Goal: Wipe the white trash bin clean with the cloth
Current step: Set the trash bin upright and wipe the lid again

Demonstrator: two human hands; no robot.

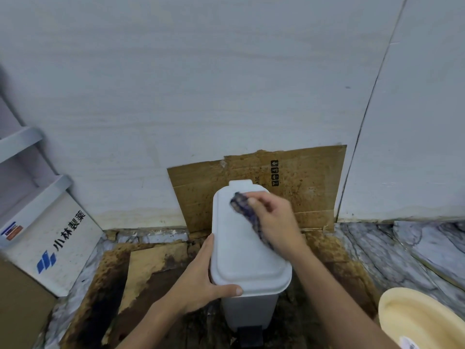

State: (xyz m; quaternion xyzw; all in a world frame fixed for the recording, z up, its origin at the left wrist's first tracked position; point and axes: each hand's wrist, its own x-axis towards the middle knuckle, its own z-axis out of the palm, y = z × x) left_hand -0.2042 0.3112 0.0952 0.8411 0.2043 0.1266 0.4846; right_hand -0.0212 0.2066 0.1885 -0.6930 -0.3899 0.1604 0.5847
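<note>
A white pedal trash bin (247, 263) stands on stained cardboard near the wall, its lid shut. My left hand (201, 278) grips the lid's near left corner, thumb along the front edge and fingers up the left side. My right hand (273, 220) holds a dark blue patterned cloth (245, 210) pressed on the far part of the lid. The cloth is blurred and runs under my palm. The bin's black pedal (250, 335) shows at the bottom.
A stained brown cardboard sheet (302, 187) leans against the white wall behind the bin. More dirty cardboard (141, 268) covers the marble floor. A white box with blue printing (50, 245) stands at the left. A cream round lid or basin (422, 321) sits at the bottom right.
</note>
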